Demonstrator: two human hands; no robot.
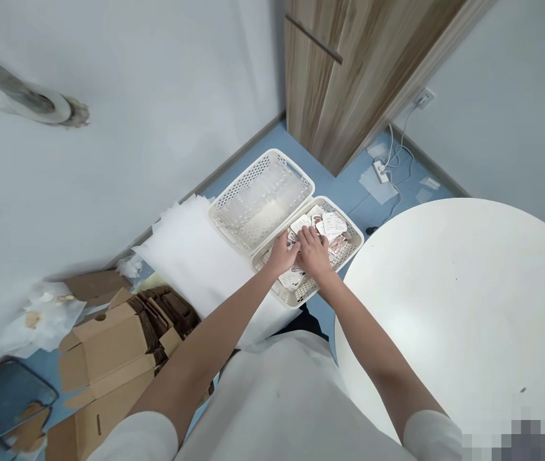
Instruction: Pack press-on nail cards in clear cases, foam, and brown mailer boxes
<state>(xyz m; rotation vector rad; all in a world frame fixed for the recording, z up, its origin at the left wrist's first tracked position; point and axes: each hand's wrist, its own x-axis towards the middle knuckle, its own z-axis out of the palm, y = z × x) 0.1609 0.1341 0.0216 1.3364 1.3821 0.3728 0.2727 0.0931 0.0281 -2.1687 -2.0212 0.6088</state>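
Blue floor (311, 159), white printed cards (334, 223)

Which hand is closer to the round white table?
Right. The right hand is at the cards, left of the table; the left hand is farther left.

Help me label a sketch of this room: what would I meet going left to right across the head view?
Flattened cardboard boxes → perforated plastic basket of printed cards, with the left hand then the right hand over it → power strip → wall socket.
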